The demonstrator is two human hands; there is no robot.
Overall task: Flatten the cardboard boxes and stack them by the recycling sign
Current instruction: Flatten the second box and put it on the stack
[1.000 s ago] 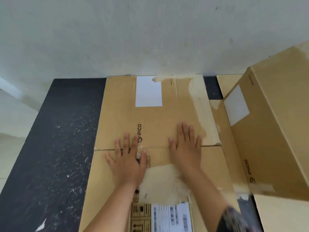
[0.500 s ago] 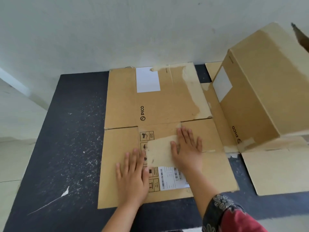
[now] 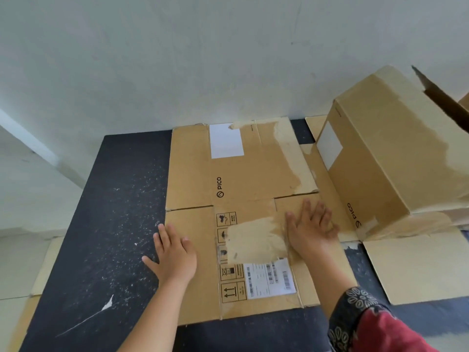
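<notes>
The flattened box (image 3: 243, 217) lay on the dark floor mat (image 3: 106, 224), its far edge against the wall (image 3: 203, 59), its "PICO" print and shipping label (image 3: 270, 278) facing up. We had both palms down on its near half, fingers straight and spread, gripping nothing. Our left hand (image 3: 173, 252) sat at the left edge with the thumb out over the mat. Our right hand (image 3: 311, 228) pressed near the right edge, just beside the torn tape patch (image 3: 253, 241).

To do this step well, we judged the creases needed firm, even pressure from the middle seam outward, so the flaps stayed down and did not spring back. Sliding flat palms seemed better than fingertips, which could dent the board.

Touching the sheet's right side, the upright box (image 3: 396, 158) stood unflattened on its own splayed flaps (image 3: 416, 265). We took it as the next one to collapse. No recycling sign showed in this view.
</notes>
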